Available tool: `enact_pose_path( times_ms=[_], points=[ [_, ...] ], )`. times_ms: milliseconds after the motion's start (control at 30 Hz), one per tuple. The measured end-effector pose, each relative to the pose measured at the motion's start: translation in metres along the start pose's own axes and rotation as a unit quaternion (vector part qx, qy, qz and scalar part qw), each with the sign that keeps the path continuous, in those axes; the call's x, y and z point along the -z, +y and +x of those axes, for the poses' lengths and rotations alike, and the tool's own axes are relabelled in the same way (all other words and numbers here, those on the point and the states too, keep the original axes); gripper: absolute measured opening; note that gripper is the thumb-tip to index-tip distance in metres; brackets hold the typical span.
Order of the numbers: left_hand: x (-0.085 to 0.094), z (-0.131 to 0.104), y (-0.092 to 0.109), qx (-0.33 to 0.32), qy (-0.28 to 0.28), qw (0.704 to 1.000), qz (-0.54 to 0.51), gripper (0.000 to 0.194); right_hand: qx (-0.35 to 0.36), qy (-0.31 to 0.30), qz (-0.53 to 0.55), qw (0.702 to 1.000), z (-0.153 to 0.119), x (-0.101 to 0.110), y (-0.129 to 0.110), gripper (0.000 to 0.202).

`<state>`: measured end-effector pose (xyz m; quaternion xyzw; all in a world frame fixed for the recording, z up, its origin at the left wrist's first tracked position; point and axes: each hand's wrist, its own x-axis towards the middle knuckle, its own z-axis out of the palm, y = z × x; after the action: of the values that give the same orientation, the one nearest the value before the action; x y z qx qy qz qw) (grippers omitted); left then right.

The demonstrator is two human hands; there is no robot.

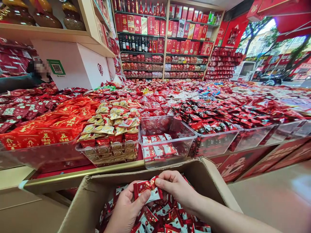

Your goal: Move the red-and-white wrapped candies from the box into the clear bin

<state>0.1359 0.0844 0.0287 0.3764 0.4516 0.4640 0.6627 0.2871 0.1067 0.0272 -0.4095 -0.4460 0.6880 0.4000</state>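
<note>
Between my two hands, over an open cardboard box (pixel 216 184), is a small red-and-white candy packet (pixel 153 194). My left hand (pixel 130 204) pinches its left side, thumb on top. At the packet's upper right corner, the thumb and fingers of my right hand (pixel 176 187) close on it. Many like packets (pixel 167 220) fill the box below, partly hidden by my hands and forearms. Just beyond the box stands a clear plastic bin (pixel 170 142), with rows of similar red-and-white packets (pixel 159 149) at its bottom.
Left of that bin, a clear bin holds gold durian packets (pixel 109 129), beside orange-red packets (pixel 58 129). To the right are bins of dark red packets (pixel 213 126). A gold-edged counter (pixel 85 174) supports them. A person (pixel 40 71) is at far left; shelves (pixel 167 38) rise behind.
</note>
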Motion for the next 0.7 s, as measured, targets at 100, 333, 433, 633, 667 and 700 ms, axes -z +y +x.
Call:
enact_pose_path(
  times_ms=[100, 333, 433, 633, 667, 700],
  points=[
    [0.001, 0.000, 0.000, 0.010, -0.022, 1.000, -0.006, 0.024, -0.003, 0.009, 0.059, 0.998, -0.003, -0.002, 0.007, 0.030],
    [0.002, 0.002, 0.000, 0.041, 0.021, 0.998, -0.050, 0.028, 0.046, 0.023, -0.055, 0.997, -0.001, -0.003, 0.013, 0.027],
    [0.006, 0.007, -0.006, 0.082, 0.034, 0.995, -0.045, 0.029, 0.212, 0.047, -0.248, 0.944, -0.007, -0.002, 0.011, 0.036],
    [0.015, 0.017, -0.023, 0.088, 0.006, 0.991, -0.097, 0.034, 0.454, -0.095, -0.563, 0.684, -0.010, 0.002, 0.004, 0.018],
    [0.015, 0.018, -0.024, 0.088, 0.007, 0.991, -0.099, 0.036, 0.456, -0.085, -0.583, 0.667, -0.009, 0.002, 0.005, 0.017],
    [0.015, 0.018, -0.024, 0.088, 0.009, 0.991, -0.095, 0.039, 0.459, -0.071, -0.596, 0.656, -0.008, 0.003, 0.006, 0.014]
  ],
)
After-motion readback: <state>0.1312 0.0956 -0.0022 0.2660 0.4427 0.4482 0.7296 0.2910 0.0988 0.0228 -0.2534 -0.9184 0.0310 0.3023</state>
